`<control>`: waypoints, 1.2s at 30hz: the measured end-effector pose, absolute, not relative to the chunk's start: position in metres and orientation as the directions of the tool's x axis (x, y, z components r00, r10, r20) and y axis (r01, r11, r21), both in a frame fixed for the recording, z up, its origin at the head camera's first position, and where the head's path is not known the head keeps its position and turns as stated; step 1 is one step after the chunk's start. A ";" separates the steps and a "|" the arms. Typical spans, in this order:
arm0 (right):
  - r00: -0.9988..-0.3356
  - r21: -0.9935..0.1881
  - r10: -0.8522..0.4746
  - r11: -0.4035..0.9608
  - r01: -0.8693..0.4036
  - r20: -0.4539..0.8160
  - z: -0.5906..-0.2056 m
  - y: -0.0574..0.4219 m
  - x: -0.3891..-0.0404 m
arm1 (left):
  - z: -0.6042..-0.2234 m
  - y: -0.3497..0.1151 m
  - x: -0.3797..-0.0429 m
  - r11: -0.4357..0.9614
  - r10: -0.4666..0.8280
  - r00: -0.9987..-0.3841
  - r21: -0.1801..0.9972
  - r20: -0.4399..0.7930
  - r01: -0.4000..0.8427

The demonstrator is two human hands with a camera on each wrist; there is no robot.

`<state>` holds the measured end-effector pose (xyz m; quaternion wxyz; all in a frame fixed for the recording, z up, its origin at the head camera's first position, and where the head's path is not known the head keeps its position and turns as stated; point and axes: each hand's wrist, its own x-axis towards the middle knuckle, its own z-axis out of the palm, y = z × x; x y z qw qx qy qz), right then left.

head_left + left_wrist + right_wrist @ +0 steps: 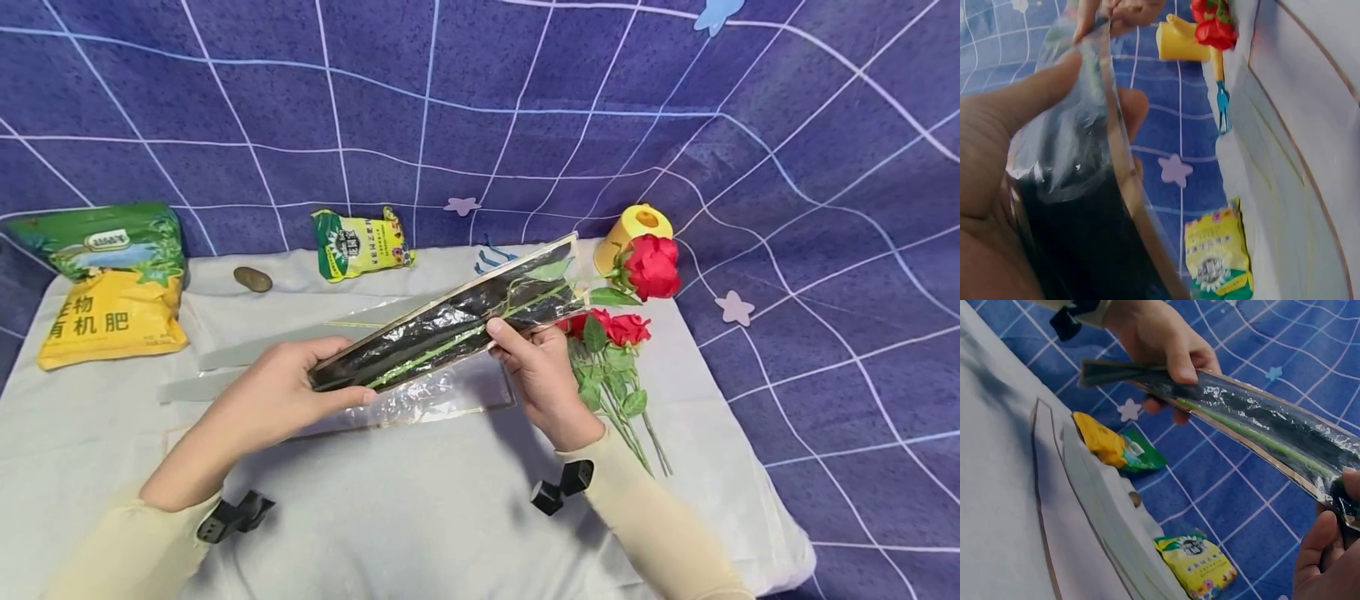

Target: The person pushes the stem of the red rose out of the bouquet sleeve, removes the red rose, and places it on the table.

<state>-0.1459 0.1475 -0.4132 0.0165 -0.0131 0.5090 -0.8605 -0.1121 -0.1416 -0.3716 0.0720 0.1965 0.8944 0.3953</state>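
A long flower sleeve (pixel 420 333), clear in front with a black back and gold edging, is held tilted above the table. Inside it runs the green stem of a rose (pixel 652 268), whose red bloom sticks out past the right end. My left hand (pixel 281 387) grips the sleeve's narrow left end, thumb in front and fingers behind. Near the wide end, my right hand (pixel 542 375) pinches the sleeve with its thumb over the front; in the right wrist view both hands hold the sleeve (pixel 1260 425). More red roses (pixel 626 329) lie beside the right hand.
Flat on the white table lie a clear sleeve (pixel 450 396) and grey sleeves (pixel 247 358). Along the back are a green-and-yellow bag (pixel 116 317), a brown stone (pixel 252 279), a small yellow-green packet (pixel 363 243), a blue fork (pixel 1223 106) and a yellow cylindrical object (pixel 622 233).
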 end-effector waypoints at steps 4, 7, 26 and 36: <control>-0.999 -0.840 -0.048 -0.543 0.006 0.023 -0.413 0.147 -0.146 | -0.371 -0.135 -0.112 0.600 0.409 -0.913 0.752 0.005 0.273; -0.998 -0.795 -0.024 -0.606 -0.030 0.056 -0.411 0.150 -0.149 | -0.370 -0.135 -0.111 0.596 0.387 -0.922 0.769 -0.024 0.231; -0.998 -0.840 0.047 -0.540 -0.056 0.037 -0.408 0.143 -0.145 | -0.375 -0.135 -0.107 0.545 0.329 -0.944 0.821 -0.026 0.167; -0.995 -0.895 -0.043 -0.441 -0.059 0.086 -0.413 0.126 -0.136 | -0.374 -0.132 -0.110 0.530 0.320 -0.947 0.827 0.006 0.185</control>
